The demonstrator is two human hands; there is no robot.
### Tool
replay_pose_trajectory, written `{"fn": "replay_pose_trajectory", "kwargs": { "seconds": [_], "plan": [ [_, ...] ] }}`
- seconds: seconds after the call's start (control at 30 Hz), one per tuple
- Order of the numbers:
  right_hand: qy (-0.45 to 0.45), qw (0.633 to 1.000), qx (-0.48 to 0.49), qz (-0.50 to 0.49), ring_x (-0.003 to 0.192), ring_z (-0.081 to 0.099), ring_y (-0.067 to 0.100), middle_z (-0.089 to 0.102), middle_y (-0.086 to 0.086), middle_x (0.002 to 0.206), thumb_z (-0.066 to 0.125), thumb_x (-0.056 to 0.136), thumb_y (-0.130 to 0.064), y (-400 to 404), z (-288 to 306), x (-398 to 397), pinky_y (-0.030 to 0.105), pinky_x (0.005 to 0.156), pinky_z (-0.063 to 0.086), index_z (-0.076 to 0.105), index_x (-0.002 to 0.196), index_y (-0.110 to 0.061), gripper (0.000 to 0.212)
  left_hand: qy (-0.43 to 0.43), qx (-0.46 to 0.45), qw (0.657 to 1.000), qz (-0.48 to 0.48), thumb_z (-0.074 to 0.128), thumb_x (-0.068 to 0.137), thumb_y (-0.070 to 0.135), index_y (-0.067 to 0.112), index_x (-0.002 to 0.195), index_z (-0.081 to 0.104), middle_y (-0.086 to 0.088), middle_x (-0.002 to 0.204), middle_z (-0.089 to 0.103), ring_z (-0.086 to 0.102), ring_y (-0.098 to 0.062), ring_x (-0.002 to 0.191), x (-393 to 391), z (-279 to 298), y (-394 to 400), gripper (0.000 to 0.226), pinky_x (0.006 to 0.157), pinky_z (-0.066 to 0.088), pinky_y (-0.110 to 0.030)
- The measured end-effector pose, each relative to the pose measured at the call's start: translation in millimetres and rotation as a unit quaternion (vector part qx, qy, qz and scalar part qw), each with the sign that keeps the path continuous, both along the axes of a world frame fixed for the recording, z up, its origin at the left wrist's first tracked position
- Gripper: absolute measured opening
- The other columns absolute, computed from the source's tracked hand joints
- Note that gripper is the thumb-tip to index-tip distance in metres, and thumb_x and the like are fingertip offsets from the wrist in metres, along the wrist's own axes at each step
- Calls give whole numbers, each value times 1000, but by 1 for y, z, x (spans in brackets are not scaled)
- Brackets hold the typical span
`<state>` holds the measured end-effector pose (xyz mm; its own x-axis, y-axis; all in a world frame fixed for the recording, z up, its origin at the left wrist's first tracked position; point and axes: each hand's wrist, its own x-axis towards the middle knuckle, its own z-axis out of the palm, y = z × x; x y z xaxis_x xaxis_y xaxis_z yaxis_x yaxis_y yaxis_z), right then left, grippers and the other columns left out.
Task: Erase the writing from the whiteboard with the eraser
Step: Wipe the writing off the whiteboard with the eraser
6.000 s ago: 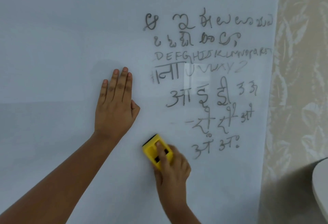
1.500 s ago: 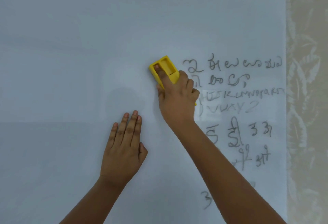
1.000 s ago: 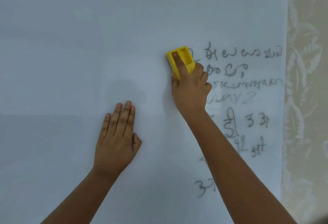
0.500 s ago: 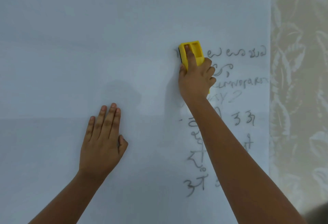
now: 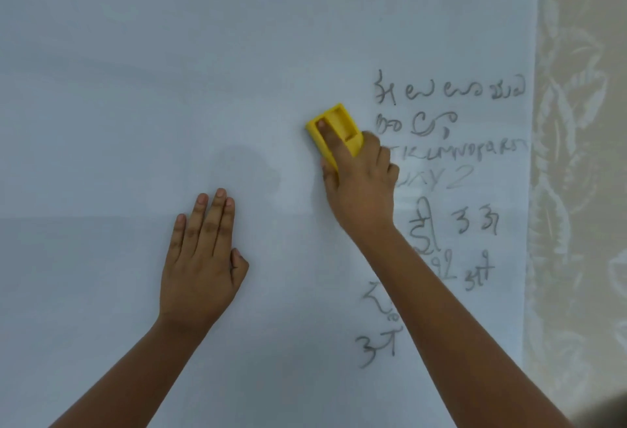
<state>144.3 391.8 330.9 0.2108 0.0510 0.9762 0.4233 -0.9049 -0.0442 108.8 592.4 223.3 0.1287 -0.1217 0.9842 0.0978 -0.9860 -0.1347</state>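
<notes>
We look down at a whiteboard (image 5: pixel 135 88) that fills most of the view, with two bare arms reaching up from the bottom edge. Our right hand (image 5: pixel 361 186) grips a yellow eraser (image 5: pixel 339 125) and presses it flat against the board, just right of centre. The index finger lies along a groove in the eraser's top, while the other fingers curl around its lower end. The eraser tilts slightly, its upper end leaning left.

Our left hand (image 5: pixel 202 258) holds nothing. It rests palm down on the board, fingers together and pointing up, thumb tucked at the side, below and to the left of the eraser and well apart from it.

Dark handwriting (image 5: pixel 451 91) covers the right part of the board, in several rows running down beside the right hand and forearm. The eraser sits just left of the top rows. The board's left and middle areas show no marks. Pale leaf-patterned wallpaper (image 5: pixel 576 156) borders the board on the right.
</notes>
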Motion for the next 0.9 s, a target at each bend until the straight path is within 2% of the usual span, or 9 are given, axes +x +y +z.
{"fn": "replay_pose_trajectory", "kwargs": {
  "seconds": [0.07, 0.23, 0.37, 0.43, 0.6, 0.7, 0.8, 0.83, 0.9],
  "plan": [
    [6, 1000, -10, -16, 95, 45, 36, 44, 21, 124, 46, 91, -35, -22, -14, 6, 46, 75, 38, 31, 139, -37, 50, 5, 3, 1000, -3, 30, 88, 18, -3, 142, 31, -16, 149, 27, 26, -31, 138, -2, 1, 0, 58, 114, 18, -48],
    [31, 993, 108, -43, 98, 44, 36, 42, 24, 125, 48, 92, -35, -31, 10, 18, 47, 77, 38, 28, 140, -38, 53, 6, 28, 999, -21, 37, 86, 19, -2, 142, 31, -16, 150, 27, 22, -30, 140, 2, 29, -28, 60, 114, 16, -48],
    [1, 1000, 11, -7, 86, 51, 37, 51, 24, 118, 57, 87, -31, -20, -42, 6, 46, 70, 42, 42, 134, -34, 50, -5, 7, 999, -38, 34, 89, 15, -3, 142, 31, -20, 149, 32, 27, -35, 138, 12, 61, -66, 57, 112, 20, -48],
    [21, 999, 7, -27, 84, 51, 38, 52, 25, 117, 57, 88, -33, -43, -57, 10, 46, 69, 41, 44, 133, -33, 47, 5, 5, 999, -39, 30, 90, 16, -3, 143, 30, -20, 149, 31, 27, -34, 139, 18, 65, -71, 55, 113, 20, -48],
    [66, 983, 156, -66, 100, 43, 38, 41, 26, 125, 46, 93, -37, -73, -30, 30, 50, 80, 36, 27, 141, -36, 52, 6, 7, 999, -31, 31, 91, 16, -3, 143, 29, -20, 151, 29, 23, -34, 140, 25, 63, -70, 55, 114, 17, -48],
    [29, 995, 91, -10, 89, 48, 37, 48, 25, 119, 52, 90, -35, -36, -59, 14, 47, 73, 39, 35, 138, -35, 51, 4, 5, 999, -36, 31, 91, 15, -3, 143, 29, -20, 151, 28, 23, -34, 140, 26, 63, -70, 55, 114, 17, -47],
    [45, 999, 0, 13, 80, 53, 35, 56, 21, 112, 62, 83, -33, -27, -112, -1, 43, 67, 42, 43, 132, -36, 52, 3, 4, 999, -38, 31, 91, 16, -3, 143, 29, -20, 151, 28, 23, -34, 140, 26, 61, -69, 55, 114, 16, -47],
    [58, 998, 3, 10, 80, 55, 37, 57, 23, 111, 66, 81, -31, -38, -120, 0, 45, 67, 43, 45, 130, -34, 54, 3, 5, 999, -38, 32, 91, 16, -3, 143, 29, -19, 151, 28, 23, -34, 140, 26, 61, -69, 56, 114, 16, -47],
    [79, 994, 81, 0, 86, 53, 41, 54, 28, 114, 66, 82, -28, -60, -117, 9, 50, 71, 43, 47, 132, -30, 53, 1, 3, 999, -38, 32, 91, 16, -2, 144, 27, -19, 151, 27, 22, -33, 141, 26, 61, -70, 56, 115, 16, -47]
  ]
}}
